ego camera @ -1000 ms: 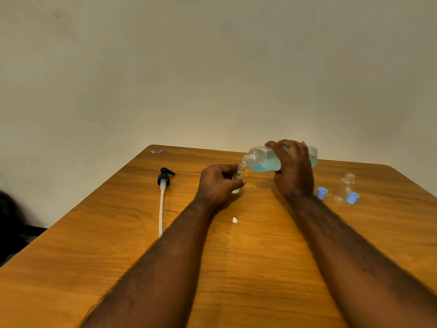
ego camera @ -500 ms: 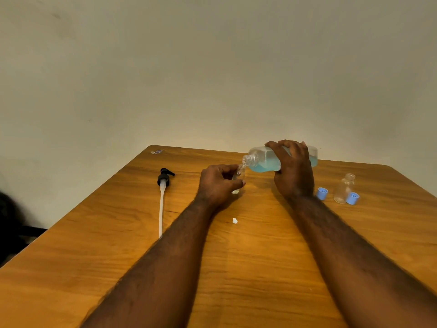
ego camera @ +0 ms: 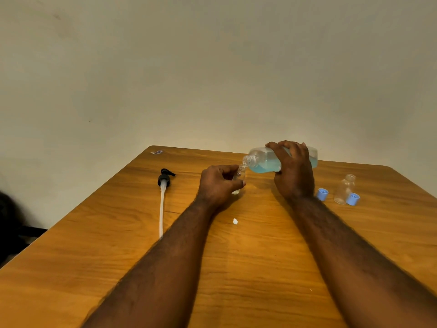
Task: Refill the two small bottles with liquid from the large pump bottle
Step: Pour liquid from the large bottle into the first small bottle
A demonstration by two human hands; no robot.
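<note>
The wooden counter point(ego camera: 118, 233) ends at a far edge just behind the right grip point(ego camera: 294, 171), against a plain pale wall point(ego camera: 212, 67). Its left edge runs diagonally well to the left of the left grip point(ego camera: 218, 183), and broad bare wood lies on the near side of both grips.

The right grip is wrapped over the large bottle point(ego camera: 262, 162), clear flat-sided plastic partly full of blue liquid. It is held off the counter, tipped nearly level, with its threaded open neck pointing left. The left grip curls round 1 small clear bottle point(ego camera: 237, 178), slightly tilted, whose mouth sits right under that neck.

The other small bottle point(ego camera: 344, 190), clear and uncapped, stands to the right of the right grip, apart from it. 2 light blue caps lie near it: 1 point(ego camera: 322, 194) between it and the right wrist, 1 point(ego camera: 352, 199) just beside its right side.

Well left of the left grip, the black pump head point(ego camera: 163, 183) lies flat, its white tube running toward the near side. A small white scrap point(ego camera: 235, 221) lies near the left wrist.
</note>
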